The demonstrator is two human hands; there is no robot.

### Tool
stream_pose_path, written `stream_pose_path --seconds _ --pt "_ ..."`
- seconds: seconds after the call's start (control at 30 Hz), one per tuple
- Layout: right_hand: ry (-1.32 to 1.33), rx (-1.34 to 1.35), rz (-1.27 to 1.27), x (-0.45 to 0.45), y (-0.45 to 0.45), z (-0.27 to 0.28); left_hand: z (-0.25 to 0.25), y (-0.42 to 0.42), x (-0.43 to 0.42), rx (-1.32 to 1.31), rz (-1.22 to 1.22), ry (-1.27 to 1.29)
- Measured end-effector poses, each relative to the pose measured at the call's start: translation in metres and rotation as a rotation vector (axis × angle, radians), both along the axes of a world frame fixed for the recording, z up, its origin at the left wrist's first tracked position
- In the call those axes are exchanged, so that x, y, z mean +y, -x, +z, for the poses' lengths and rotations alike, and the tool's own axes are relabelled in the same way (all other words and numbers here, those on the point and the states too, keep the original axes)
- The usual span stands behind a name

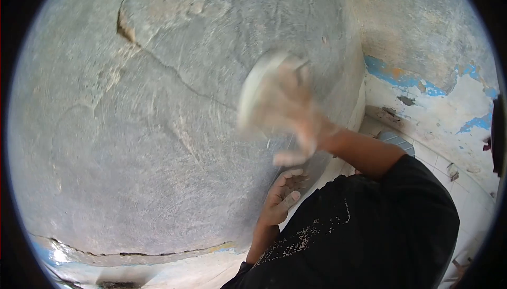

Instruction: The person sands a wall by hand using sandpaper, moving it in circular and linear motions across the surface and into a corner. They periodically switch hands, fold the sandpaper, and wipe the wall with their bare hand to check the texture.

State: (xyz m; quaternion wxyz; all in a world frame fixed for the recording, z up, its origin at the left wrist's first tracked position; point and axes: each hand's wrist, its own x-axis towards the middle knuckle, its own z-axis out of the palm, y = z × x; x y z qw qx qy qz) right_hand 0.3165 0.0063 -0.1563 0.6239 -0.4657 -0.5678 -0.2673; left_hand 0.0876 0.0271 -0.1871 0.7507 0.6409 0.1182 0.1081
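Note:
My right hand point(293, 106), smeared by motion, is closed on a pale, flat tool with a rounded edge point(251, 91). The tool is up against or just in front of the grey plastered wall point(132, 130); blur hides its exact kind. One finger or thumb sticks out below the hand. Lower down, close to my chest, my left hand point(285, 196) is held with loosely curled fingers and the thumb apart. It looks dusty, and nothing shows in it.
A jagged crack with a chipped hole point(125, 27) crosses the upper wall. Another crack point(132, 253) runs along the bottom. At right, the adjoining wall has peeling blue and white paint point(422, 91). A grey ribbed object point(396, 142) sits by the pale tiles point(425, 154).

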Motion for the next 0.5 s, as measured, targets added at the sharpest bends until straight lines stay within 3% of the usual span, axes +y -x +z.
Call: stream_pose_path --seconds 0.03,0.07,0.13,0.17,0.2,0.27,0.3,0.33,0.4,0.43,0.47,0.5 --pt "0.135 -0.366 0.091 -0.007 0.007 -0.003 -0.001 -0.002 0.001 0.010 -0.011 0.001" --pt "0.138 -0.359 0.084 -0.007 -0.001 -0.005 -0.001 -0.005 0.001 0.033 0.002 -0.035" --pt "0.092 -0.256 -0.258 0.006 -0.029 -0.009 -0.001 -0.009 0.001 0.047 0.032 -0.071" --pt "0.055 0.045 -0.213 0.017 -0.048 -0.019 0.001 -0.010 0.002 0.007 0.004 -0.062" --pt "0.053 0.040 -0.200 0.027 -0.043 -0.019 0.002 -0.010 0.002 -0.034 -0.024 -0.056" --pt "-0.252 0.327 -0.135 0.041 -0.026 -0.016 -0.002 -0.013 0.000 -0.003 0.020 -0.054" --pt "-0.061 0.117 -0.091 0.019 -0.014 -0.019 -0.004 -0.014 0.000 0.035 0.048 -0.044" --pt "-0.059 0.124 -0.098 0.015 -0.021 -0.024 -0.007 -0.016 0.001 0.043 0.041 -0.043" --pt "0.067 -0.436 -0.192 0.011 -0.041 -0.032 -0.011 -0.020 0.001 0.071 0.059 -0.100" --pt "0.099 -0.178 -0.179 0.014 -0.055 -0.041 -0.010 -0.023 0.000 0.069 0.068 -0.099" --pt "0.097 -0.183 -0.167 0.023 -0.056 -0.039 -0.009 -0.024 -0.001 0.050 0.063 -0.089" --pt "-0.060 0.089 -0.113 0.035 -0.054 -0.033 -0.008 -0.026 -0.002 0.032 0.058 -0.079"
